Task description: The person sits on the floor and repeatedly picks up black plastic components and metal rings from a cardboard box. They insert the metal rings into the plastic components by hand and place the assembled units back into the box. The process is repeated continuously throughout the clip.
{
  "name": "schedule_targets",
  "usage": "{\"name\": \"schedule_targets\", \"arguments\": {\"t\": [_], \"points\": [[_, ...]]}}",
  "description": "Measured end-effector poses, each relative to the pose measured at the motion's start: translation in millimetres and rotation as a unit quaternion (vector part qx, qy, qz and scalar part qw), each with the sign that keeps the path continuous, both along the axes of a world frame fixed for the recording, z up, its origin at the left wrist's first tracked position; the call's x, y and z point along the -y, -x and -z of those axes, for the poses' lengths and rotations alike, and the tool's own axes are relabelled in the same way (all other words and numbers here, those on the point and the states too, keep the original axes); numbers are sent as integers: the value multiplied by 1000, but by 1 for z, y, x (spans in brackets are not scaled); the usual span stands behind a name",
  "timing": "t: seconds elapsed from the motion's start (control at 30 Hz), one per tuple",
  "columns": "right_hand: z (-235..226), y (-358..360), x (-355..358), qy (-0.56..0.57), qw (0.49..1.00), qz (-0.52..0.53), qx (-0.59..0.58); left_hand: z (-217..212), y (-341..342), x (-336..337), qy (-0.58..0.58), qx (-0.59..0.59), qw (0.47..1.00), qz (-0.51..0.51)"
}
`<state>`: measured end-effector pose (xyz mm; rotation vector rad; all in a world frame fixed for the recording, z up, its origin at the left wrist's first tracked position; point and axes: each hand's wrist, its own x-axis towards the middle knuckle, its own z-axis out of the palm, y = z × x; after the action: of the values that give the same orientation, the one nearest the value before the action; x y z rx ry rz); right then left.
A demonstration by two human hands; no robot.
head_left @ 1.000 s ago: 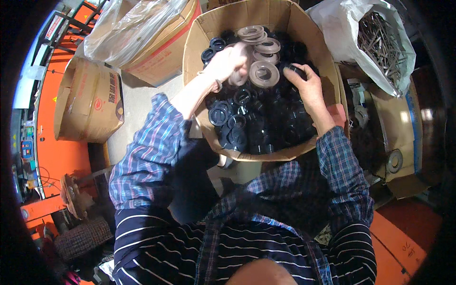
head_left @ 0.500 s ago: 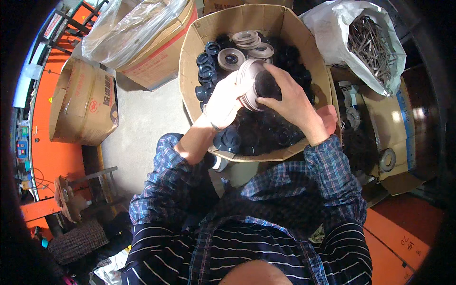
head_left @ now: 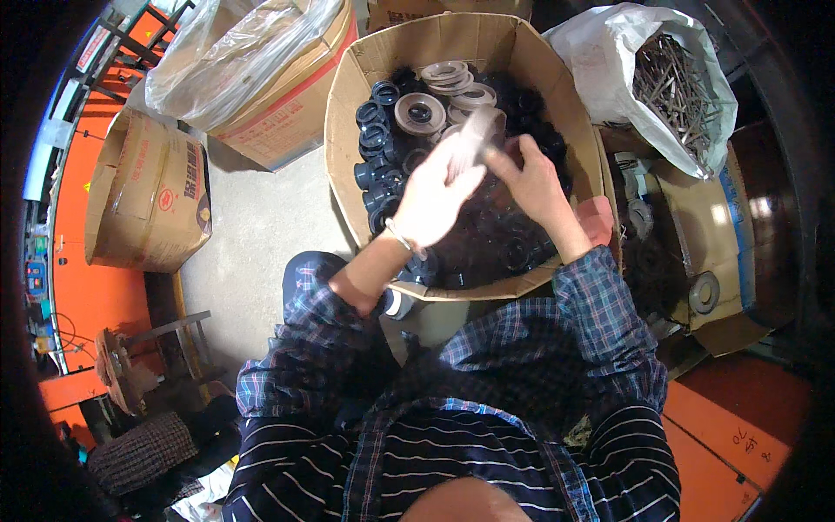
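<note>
Above a large cardboard box [head_left: 348, 113], my left hand [head_left: 435, 196] is closed round a pale grey plastic ring piece [head_left: 480, 132], tilted and smeared by motion. I cannot tell whether it is one ring or a stack. Just to its right is my right hand [head_left: 541, 187], thumb and fingers apart, fingertips near the ring's edge; nothing shows in its grip. Beneath both hands the box holds many black plastic fittings [head_left: 372, 137]. On them, toward the far side, lie a grey flanged ring [head_left: 419, 114] and a small pile of grey rings [head_left: 445, 74].
Another carton [head_left: 287, 122] with a clear plastic liner stands at far left, a smaller carton [head_left: 148, 191] nearer. A white sack [head_left: 600, 61] of thin metal strips [head_left: 670, 91] is at far right. Below it, a grey ring [head_left: 704, 293] rests against cardboard [head_left: 696, 209].
The grey ring piece has tilted and shifted slightly right and away from me with my left hand. My right hand has moved off its face, to its right side.
</note>
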<state>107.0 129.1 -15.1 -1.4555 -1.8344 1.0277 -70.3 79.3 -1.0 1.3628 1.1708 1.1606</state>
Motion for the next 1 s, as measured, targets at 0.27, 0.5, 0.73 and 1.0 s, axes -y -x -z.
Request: {"name": "schedule_targets", "arguments": {"t": [0.27,0.5,0.73,1.0], "points": [[11,15,8,174,922,89,-333,9,-13,8,-121,-151,981,-12],[42,-29,-28,380,890,-26,-249,48,6,-3,-66,4,998,-19],[116,-44,-27,100,961,-98,238,-5,127,-80,43,238,960,-139],[148,7,-45,74,959,-106,252,-52,162,-178,-72,-158,965,-195]]}}
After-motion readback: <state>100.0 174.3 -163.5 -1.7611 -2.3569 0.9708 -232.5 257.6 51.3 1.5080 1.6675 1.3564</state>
